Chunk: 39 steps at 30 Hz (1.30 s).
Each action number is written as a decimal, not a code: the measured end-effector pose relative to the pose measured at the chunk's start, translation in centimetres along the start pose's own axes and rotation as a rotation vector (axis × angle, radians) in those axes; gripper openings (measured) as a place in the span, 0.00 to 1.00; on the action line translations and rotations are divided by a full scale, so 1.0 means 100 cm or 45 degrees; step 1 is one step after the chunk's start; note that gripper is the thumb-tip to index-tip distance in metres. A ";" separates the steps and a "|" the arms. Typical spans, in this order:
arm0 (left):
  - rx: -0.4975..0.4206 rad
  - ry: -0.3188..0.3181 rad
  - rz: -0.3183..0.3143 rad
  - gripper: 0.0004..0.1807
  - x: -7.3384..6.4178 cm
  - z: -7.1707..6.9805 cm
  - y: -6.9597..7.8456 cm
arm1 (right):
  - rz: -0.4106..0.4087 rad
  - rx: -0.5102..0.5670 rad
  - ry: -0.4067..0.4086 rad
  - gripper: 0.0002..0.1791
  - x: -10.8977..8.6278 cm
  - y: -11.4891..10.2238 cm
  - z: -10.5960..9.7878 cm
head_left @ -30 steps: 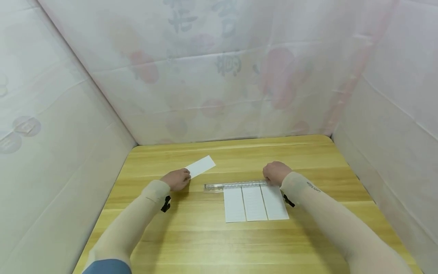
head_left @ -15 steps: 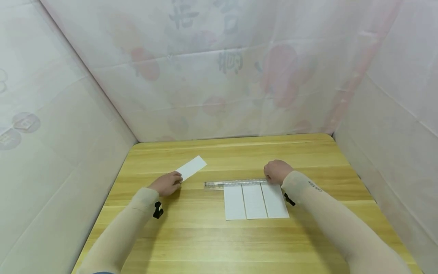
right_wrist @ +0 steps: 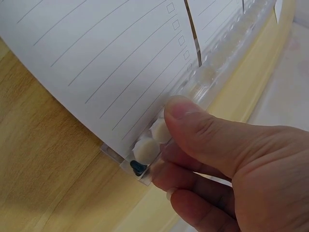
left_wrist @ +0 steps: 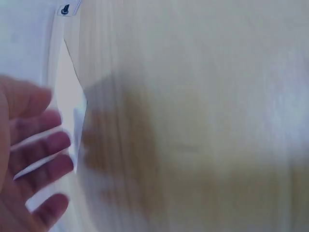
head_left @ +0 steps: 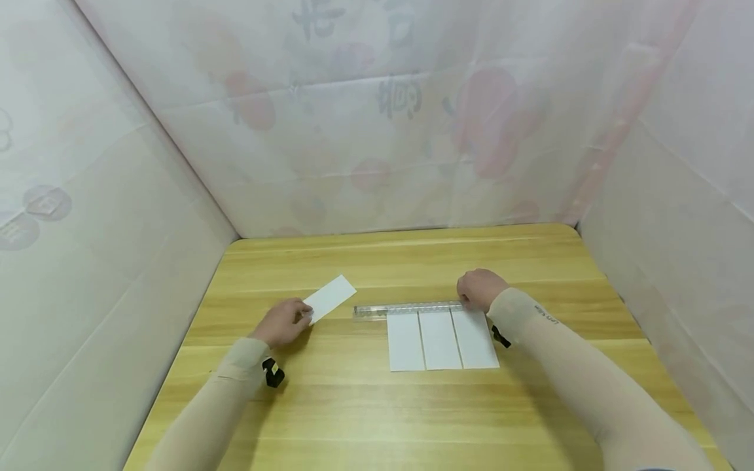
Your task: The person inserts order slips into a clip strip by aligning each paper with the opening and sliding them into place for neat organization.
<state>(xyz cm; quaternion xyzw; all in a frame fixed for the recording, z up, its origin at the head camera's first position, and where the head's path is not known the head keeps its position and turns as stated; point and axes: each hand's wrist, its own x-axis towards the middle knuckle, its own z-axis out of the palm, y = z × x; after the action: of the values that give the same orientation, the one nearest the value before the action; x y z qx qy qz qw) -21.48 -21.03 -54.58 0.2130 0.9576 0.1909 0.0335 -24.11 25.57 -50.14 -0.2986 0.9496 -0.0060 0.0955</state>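
In the head view my left hand (head_left: 285, 322) pinches one end of a white paper slip (head_left: 331, 298), which slants up to the right, left of the other papers. The left wrist view shows this slip (left_wrist: 70, 96) edge-on behind the fingers. My right hand (head_left: 482, 289) grips the right end of a clear plastic ticket rail (head_left: 406, 310). Close up in the right wrist view, the thumb presses on the rail (right_wrist: 207, 75), which has white balls inside and a dark end piece. Three white slips (head_left: 442, 340) lie side by side with their top edges at the rail; lines and small boxes are printed on them.
The wooden table (head_left: 353, 418) carries the papers and the rail. Pale printed cloth walls (head_left: 365, 131) enclose its back and sides. The rail's left end (head_left: 362, 313) sticks out past the leftmost slip. Each wrist wears a small black camera (head_left: 273, 371).
My left hand has drawn leftward and nearer to me with the slip, away from the rail. The right hand keeps its grip on the rail's end, and the three slips lie as before.
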 end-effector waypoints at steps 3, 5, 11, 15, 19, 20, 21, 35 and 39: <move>0.015 0.110 -0.067 0.17 0.004 0.004 0.002 | 0.000 0.018 -0.015 0.18 -0.002 -0.001 -0.003; 0.048 0.164 -0.093 0.20 0.007 0.005 0.006 | -0.006 0.023 -0.018 0.19 -0.004 -0.003 -0.003; 0.189 0.184 -0.177 0.31 0.016 0.009 0.014 | -0.026 0.010 0.012 0.22 -0.004 -0.005 -0.001; 0.230 0.135 -0.246 0.36 0.019 0.012 0.017 | -0.033 0.019 0.021 0.22 -0.003 -0.006 -0.001; 0.236 0.115 -0.277 0.38 0.020 0.013 0.020 | -0.026 0.028 0.004 0.21 -0.002 -0.007 0.000; 0.242 0.116 -0.281 0.38 0.020 0.014 0.021 | -0.022 0.029 -0.004 0.20 -0.002 -0.007 0.000; 0.244 0.117 -0.284 0.37 0.020 0.014 0.021 | -0.024 0.028 -0.008 0.20 -0.002 -0.007 0.000; 0.218 0.146 -0.336 0.37 0.018 0.018 0.026 | -0.043 -0.016 -0.023 0.15 -0.003 -0.006 0.000; 0.176 0.185 -0.345 0.38 0.018 0.019 0.026 | -0.035 -0.020 -0.025 0.17 -0.003 -0.006 0.001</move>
<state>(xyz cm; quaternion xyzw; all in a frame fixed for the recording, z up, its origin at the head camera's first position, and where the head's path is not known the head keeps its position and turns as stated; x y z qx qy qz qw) -21.83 -17.38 -55.29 0.0693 0.9883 0.1332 -0.0251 -23.49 25.26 -50.13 -0.3125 0.9444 0.0030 0.1025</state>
